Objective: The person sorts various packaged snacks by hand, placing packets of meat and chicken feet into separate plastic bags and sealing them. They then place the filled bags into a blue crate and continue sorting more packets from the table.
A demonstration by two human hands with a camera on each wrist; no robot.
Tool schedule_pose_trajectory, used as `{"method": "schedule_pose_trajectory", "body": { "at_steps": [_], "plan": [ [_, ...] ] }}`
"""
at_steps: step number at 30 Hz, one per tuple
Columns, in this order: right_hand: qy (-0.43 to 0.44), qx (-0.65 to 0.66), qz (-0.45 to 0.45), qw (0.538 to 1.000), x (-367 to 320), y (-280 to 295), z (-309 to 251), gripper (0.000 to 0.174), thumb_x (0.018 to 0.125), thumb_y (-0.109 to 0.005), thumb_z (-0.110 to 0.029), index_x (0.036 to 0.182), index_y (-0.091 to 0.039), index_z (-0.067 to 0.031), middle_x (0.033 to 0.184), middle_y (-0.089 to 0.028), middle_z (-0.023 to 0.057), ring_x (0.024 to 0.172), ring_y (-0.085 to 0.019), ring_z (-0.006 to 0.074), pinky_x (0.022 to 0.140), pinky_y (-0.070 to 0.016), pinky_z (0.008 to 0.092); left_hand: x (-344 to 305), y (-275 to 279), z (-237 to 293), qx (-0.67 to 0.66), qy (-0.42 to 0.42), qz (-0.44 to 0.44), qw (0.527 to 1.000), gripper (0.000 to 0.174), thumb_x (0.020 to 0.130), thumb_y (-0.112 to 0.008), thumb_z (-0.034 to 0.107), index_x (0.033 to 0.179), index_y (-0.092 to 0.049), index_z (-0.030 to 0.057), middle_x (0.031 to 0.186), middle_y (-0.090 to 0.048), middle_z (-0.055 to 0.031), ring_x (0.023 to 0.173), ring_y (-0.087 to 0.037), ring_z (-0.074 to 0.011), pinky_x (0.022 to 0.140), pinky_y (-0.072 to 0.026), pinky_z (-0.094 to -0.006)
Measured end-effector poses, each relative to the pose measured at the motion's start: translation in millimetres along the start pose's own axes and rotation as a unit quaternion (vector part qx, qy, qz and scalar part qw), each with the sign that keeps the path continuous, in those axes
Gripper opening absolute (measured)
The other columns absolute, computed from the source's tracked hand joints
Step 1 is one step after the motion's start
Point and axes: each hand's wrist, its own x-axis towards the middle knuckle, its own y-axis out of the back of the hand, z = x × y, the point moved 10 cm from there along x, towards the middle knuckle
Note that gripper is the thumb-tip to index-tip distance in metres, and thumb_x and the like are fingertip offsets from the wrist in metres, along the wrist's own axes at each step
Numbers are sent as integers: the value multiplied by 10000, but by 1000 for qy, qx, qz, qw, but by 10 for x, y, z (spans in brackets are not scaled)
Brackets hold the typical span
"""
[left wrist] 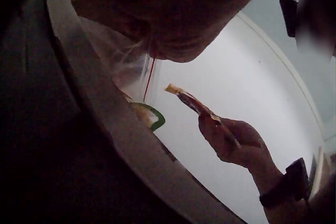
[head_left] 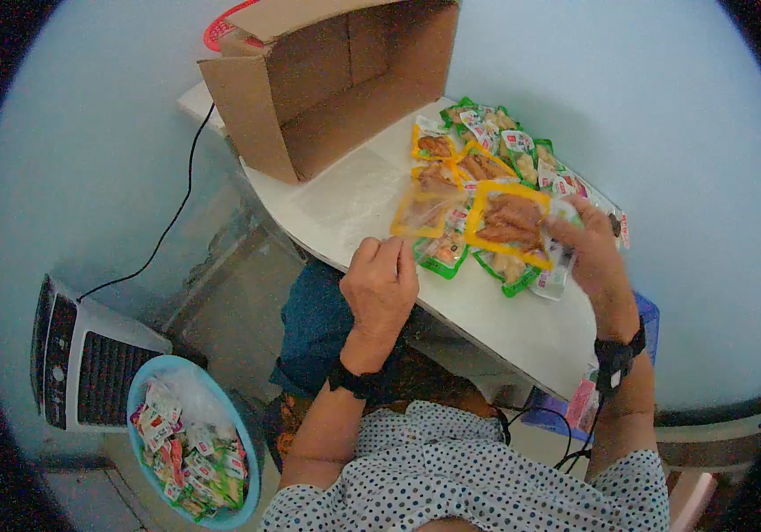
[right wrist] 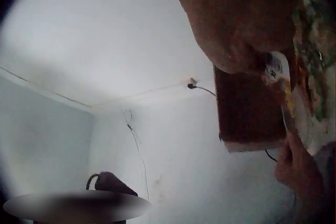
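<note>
Your left hand (head_left: 382, 284) is at the near edge of the counter (head_left: 354, 199), its fingers curled over and pinching the rim of a clear bag (head_left: 420, 211). The bag lies on the counter just beyond your knuckles. Your right hand (head_left: 589, 253) is clamped on a yellow packet (head_left: 509, 222), thumb and fingers gripping its right edge. It holds the packet just above the counter, beside the clear bag. In the left wrist view the packet shows edge-on, raised off the surface in your right hand. I cannot tell whether the packet touches the bag.

Your hands are apart, with the bag and the packet between them. Behind the yellow packet, a pile of packets (head_left: 522, 146) in green and yellow wrappers spreads over the far right of the counter. A cardboard box (head_left: 336, 89) lies on its side at the far left end, its open face turned towards you. On the floor to your left, a blue basin (head_left: 253, 470) holds small wrapped snacks (head_left: 185, 452), just beside a white appliance (head_left: 88, 355).
</note>
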Motion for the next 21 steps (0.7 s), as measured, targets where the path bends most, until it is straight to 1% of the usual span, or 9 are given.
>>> {"method": "schedule_pose_trajectory", "body": {
  "at_steps": [1, 4, 5, 8, 9, 12, 15, 18, 21],
  "plan": [
    [-40, 110, -23, 993, -82, -207, 29, 323, 888, -654, -149, 1172, -602, -6, 905, -677, 35, 785, -651, 126, 692, -532, 269, 1, -3, 10, -2, 3, -1, 1000, 57, 818, -698, 102, 847, -677, 58, 751, -567, -95, 649, -603, -293, 547, -492, -384],
    [-99, 148, -91, 980, -150, -477, 420, 364, 883, -646, -103, 1228, -575, -8, 935, -687, 49, 779, -657, 136, 713, -544, 283, 0, 10, 41, -12, -3, 13, 1000, 70, 825, -699, 107, 877, -689, 61, 739, -565, -93, 645, -602, -288, 546, -492, -380],
    [-122, 220, -94, 963, -166, -598, 475, 402, 875, -629, -39, 1266, -542, -11, 974, -681, 66, 816, -667, 160, 723, -553, 297, 0, 28, 44, -16, -6, 21, 1000, 77, 827, -701, 109, 888, -693, 62, 734, -563, -92, 644, -602, -285, 545, -492, -378],
    [-152, 265, -121, 945, -187, -861, 477, 469, 879, -585, 37, 1329, -458, 2, 1154, -638, 108, 990, -664, 198, 890, -552, 340, -7, 20, 49, -6, -4, 3, 1000, 97, 833, -702, 115, 916, -703, 65, 721, -558, -89, 639, -600, -276, 543, -489, -372],
    [-136, 263, -123, 947, -179, -936, 422, 478, 877, -577, 31, 1340, -468, -15, 1112, -639, 104, 945, -649, 215, 804, -542, 315, -8, 27, 60, -10, -7, 7, 1000, 98, 834, -702, 114, 921, -704, 67, 718, -556, -88, 639, -598, -274, 541, -488, -371],
    [-109, 267, -118, 950, -87, -1127, 422, 513, 876, -567, 44, 1367, -439, -29, 1176, -615, 114, 989, -640, 229, 829, -540, 330, -21, 26, 77, -23, -16, 13, 1000, 113, 835, -701, 107, 943, -706, 72, 712, -548, -86, 640, -595, -269, 538, -486, -370],
    [-147, 341, -144, 917, -95, -1394, 394, 507, 867, -559, 65, 1349, -433, -31, 1174, -606, 118, 1010, -635, 241, 828, -544, 344, -47, -5, 79, -35, -31, 11, 999, 156, 828, -702, 96, 982, -701, 76, 716, -544, -84, 646, -594, -270, 541, -487, -371],
    [-170, 350, -152, 908, -8, -1599, 575, 469, 866, -552, 69, 1311, -445, -34, 1134, -613, 122, 1009, -638, 248, 811, -548, 351, -70, -12, 113, -37, -45, -6, 998, 193, 822, -698, 88, 1014, -700, 67, 763, -572, -101, 680, -611, -284, 567, -503, -379],
    [-125, 345, -185, 912, 88, -1782, 514, 361, 881, -555, 37, 1232, -516, -40, 1071, -627, 118, 990, -643, 238, 796, -549, 336, -88, -13, 111, -40, -42, -27, 998, 193, 837, -685, 91, 1023, -708, 46, 831, -627, -133, 733, -637, -311, 614, -530, -394]
  ]
}}
